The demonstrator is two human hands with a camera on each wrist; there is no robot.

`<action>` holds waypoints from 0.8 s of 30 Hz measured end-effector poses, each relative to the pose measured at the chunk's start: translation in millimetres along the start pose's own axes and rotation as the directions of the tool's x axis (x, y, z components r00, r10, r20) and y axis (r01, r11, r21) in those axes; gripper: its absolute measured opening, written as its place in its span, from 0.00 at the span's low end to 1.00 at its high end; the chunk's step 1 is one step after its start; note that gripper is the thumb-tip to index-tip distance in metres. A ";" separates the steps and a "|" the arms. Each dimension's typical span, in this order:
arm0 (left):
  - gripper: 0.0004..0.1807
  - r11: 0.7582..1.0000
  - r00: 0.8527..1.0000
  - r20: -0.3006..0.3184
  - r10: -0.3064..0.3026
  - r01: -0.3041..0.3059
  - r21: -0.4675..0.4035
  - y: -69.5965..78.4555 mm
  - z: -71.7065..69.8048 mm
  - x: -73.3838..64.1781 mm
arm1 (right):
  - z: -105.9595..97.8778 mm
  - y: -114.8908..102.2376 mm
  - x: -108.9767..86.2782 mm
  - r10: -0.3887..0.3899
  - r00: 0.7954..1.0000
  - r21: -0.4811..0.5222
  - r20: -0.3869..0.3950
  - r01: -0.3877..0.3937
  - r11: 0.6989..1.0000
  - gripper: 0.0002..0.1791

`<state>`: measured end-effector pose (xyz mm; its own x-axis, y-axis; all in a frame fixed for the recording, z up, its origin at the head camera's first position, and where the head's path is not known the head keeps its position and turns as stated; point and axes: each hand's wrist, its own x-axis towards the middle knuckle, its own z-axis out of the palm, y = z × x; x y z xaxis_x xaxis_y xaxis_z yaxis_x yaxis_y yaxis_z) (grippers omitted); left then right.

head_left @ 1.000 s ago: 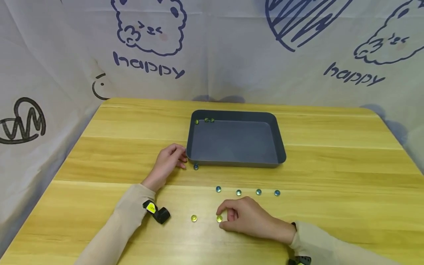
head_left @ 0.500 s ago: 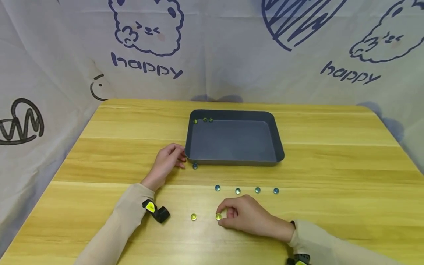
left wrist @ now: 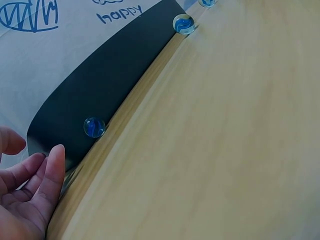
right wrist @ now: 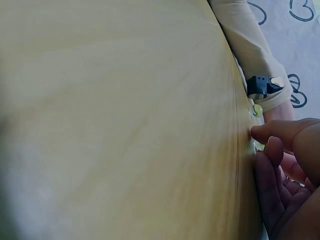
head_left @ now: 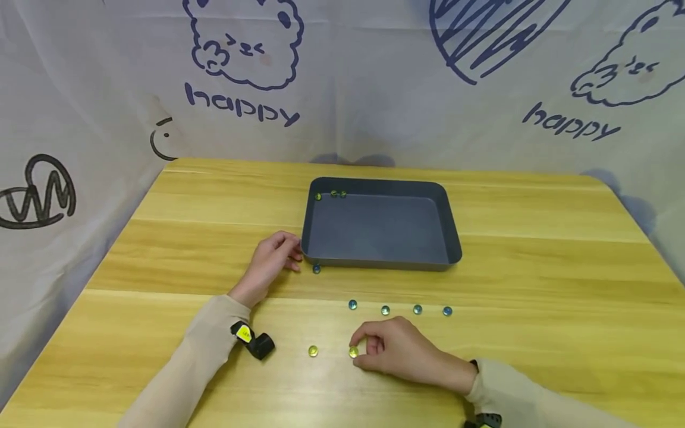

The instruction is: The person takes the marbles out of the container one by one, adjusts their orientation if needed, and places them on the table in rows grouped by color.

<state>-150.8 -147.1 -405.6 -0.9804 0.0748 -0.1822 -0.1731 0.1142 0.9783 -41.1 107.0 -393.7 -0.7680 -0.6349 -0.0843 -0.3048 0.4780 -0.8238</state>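
Observation:
My right hand [head_left: 400,352] has its thumb and index finger curled around a yellow glass marble [head_left: 354,352] on the table, pinching it from both sides. Part of that marble [right wrist: 258,146] shows between the fingers in the right wrist view. To its left sits a second yellow marble [head_left: 313,351]. My left hand [head_left: 270,261] rests with loosely bent fingers at the front left corner of the dark grey tray [head_left: 374,263], holding nothing. A blue-swirled marble [left wrist: 94,127] lies against the tray's front wall, just right of the left fingertips.
Several blue marbles, one of them a blue marble [head_left: 385,310], form a row between the tray and my right hand. Three yellow marbles, including one yellow marble [head_left: 318,197], lie in the tray's back left corner. A white cloth [head_left: 364,89] with drawings hangs behind the table.
The head view shifts slightly. Both hands, the marbles and the tray keep their places, and the right fingers stay around the same yellow marble.

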 end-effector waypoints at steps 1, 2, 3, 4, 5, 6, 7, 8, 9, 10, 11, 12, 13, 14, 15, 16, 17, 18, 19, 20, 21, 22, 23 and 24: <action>0.15 1.000 1.000 0.002 -0.001 0.001 0.002 -0.1 0.4 0.1 | 0.1 0.3 -0.1 0.002 1.000 0.001 0.000 -0.002 1.000 0.08; 0.15 1.000 1.000 0.004 -0.003 0.003 0.004 -0.3 0.6 0.2 | 0.2 0.6 -0.2 0.004 1.000 0.002 0.001 -0.004 1.000 0.08; 0.15 1.000 1.000 0.003 -0.005 0.005 0.004 -0.6 0.7 0.2 | 0.2 0.8 -0.2 0.004 1.000 0.002 0.001 -0.004 1.000 0.08; 0.15 1.000 1.000 0.002 -0.007 0.007 0.004 -0.9 0.7 0.3 | 0.1 0.9 -0.2 0.005 1.000 0.005 0.004 -0.005 1.000 0.08; 0.15 1.000 1.000 0.000 -0.008 0.008 0.004 -1.2 0.5 0.4 | 0.0 1.0 -0.1 0.006 1.000 0.008 0.006 -0.006 1.000 0.08; 0.15 1.000 1.000 -0.001 -0.008 0.008 0.004 -1.5 0.3 0.5 | -0.1 1.0 -0.1 0.007 1.000 0.010 0.008 -0.007 1.000 0.08; 0.15 1.000 1.000 0.001 -0.007 0.007 0.004 -1.7 0.2 0.5 | -0.3 1.0 0.0 0.008 1.000 0.011 0.008 -0.008 1.000 0.08; 0.15 1.000 1.000 0.003 -0.005 0.005 0.004 -1.8 0.0 0.7 | -0.6 1.1 0.0 0.009 1.000 0.012 0.009 -0.009 1.000 0.08; 0.15 1.000 1.000 0.005 -0.001 0.001 0.003 -1.9 -0.1 0.9 | -0.8 1.1 0.0 0.011 1.000 0.012 0.008 -0.011 1.000 0.08; 0.15 1.000 1.000 0.007 0.002 -0.002 0.003 -1.8 -0.4 1.1 | -0.9 0.9 0.0 0.013 1.000 0.014 0.010 -0.013 1.000 0.09; 0.16 1.000 1.000 0.010 0.004 -0.004 0.004 -1.8 -0.7 1.2 | -1.1 0.8 0.0 0.015 1.000 0.016 0.009 -0.015 1.000 0.09; 0.16 1.000 1.000 0.012 0.006 -0.006 0.003 -1.6 -0.7 1.3 | -1.4 0.7 0.1 0.016 1.000 0.017 0.009 -0.016 1.000 0.09; 0.16 1.000 1.000 0.013 0.007 -0.007 0.003 -1.3 -0.8 1.4 | -1.6 0.6 0.2 0.016 1.000 0.017 0.008 -0.016 1.000 0.09; 0.16 1.000 1.000 0.012 0.009 -0.009 0.001 -1.0 -0.9 1.5 | -1.7 0.5 0.3 0.016 1.000 0.019 0.008 -0.016 1.000 0.09; 0.15 1.000 1.000 0.011 0.010 -0.010 0.001 -0.8 -1.0 1.6 | -1.8 0.5 0.5 0.015 1.000 0.022 0.008 -0.015 1.000 0.10; 0.15 1.000 1.000 0.008 0.011 -0.011 0.000 -0.5 -1.1 1.5 | -1.9 0.5 0.7 0.013 1.000 0.025 0.008 -0.014 1.000 0.10; 0.15 1.000 1.000 0.007 0.012 -0.012 0.000 -0.3 -1.2 1.4 | -2.0 0.7 1.0 0.013 1.000 0.028 0.008 -0.013 1.000 0.10; 0.15 1.000 1.000 0.006 0.012 -0.012 -0.001 -0.1 -1.4 1.2 | -2.2 0.9 1.2 0.012 1.000 0.033 0.009 -0.013 0.999 0.10; 0.15 1.000 1.000 0.006 0.011 -0.011 -0.001 0.0 -1.4 1.1 | -2.3 1.3 1.4 0.014 1.000 0.040 0.010 -0.015 0.999 0.10; 0.15 1.000 1.000 0.006 0.010 -0.010 -0.001 0.0 -1.5 0.9 | -2.3 1.7 1.5 0.016 1.000 0.048 0.013 -0.017 0.999 0.10; 0.15 1.000 1.000 0.007 0.008 -0.008 -0.001 0.0 -1.6 0.7 | -2.5 2.3 1.5 0.018 1.000 0.058 0.017 -0.019 0.998 0.11; 0.15 1.000 1.000 0.008 0.006 -0.006 -0.001 0.0 -1.7 0.4 | -2.5 2.8 1.7 0.025 0.999 0.065 0.022 -0.026 0.998 0.11; 0.15 1.000 1.000 0.009 0.005 -0.005 -0.001 -0.1 -1.8 0.3 | -2.5 3.5 1.9 0.032 0.999 0.072 0.027 -0.034 0.997 0.11; 0.15 1.000 1.000 0.009 0.004 -0.004 -0.002 -0.1 -1.9 0.1 | -2.6 4.1 2.0 0.039 0.999 0.082 0.028 -0.041 0.996 0.12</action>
<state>-151.0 -149.0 -405.6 -0.9802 0.0845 -0.1791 -0.1693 0.1122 0.9792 -45.3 109.3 -395.8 -0.7634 -0.6324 -0.1318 -0.2257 0.4523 -0.8628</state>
